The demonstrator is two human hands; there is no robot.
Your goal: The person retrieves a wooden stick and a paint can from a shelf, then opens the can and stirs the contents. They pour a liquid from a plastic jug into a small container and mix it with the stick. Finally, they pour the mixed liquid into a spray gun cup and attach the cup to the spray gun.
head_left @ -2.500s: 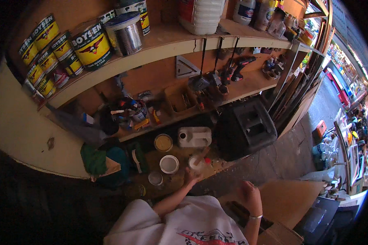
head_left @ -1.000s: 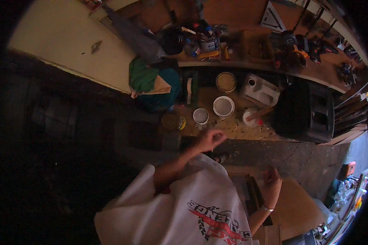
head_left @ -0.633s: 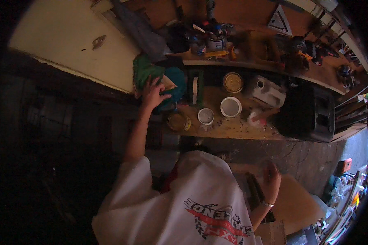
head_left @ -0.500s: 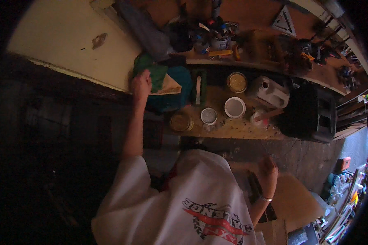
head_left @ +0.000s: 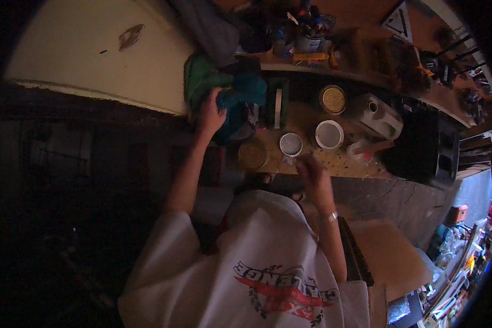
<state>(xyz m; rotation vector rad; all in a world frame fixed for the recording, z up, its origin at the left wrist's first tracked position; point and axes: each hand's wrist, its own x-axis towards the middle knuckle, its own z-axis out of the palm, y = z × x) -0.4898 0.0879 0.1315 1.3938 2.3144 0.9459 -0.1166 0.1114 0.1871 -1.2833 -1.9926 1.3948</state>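
Note:
My left hand [head_left: 212,112] is closed on the bunched teal cloth [head_left: 245,92], beside a green cloth [head_left: 201,76] at the bench's left end. My right hand [head_left: 312,172] is raised near the front of the wooden bench [head_left: 339,164], just below a small white-rimmed container [head_left: 291,144]; its fingers are blurred. Around it are a white tub [head_left: 329,134], a yellowish can lid [head_left: 333,99], a grey jug [head_left: 380,117], a cup with a stick [head_left: 359,153] and a dim round can [head_left: 252,154].
A black plastic case [head_left: 437,153] sits at the bench's right. A cluttered tool shelf [head_left: 322,68] runs above, and a cream panel [head_left: 93,65] stands at left. A brown board [head_left: 382,251] lies low at right, with piled materials [head_left: 464,257] beyond.
My left hand has reached up-left to the cloths and the teal cloth is now bunched; the beige triangular piece no longer shows. My right hand has moved up-left from lower right.

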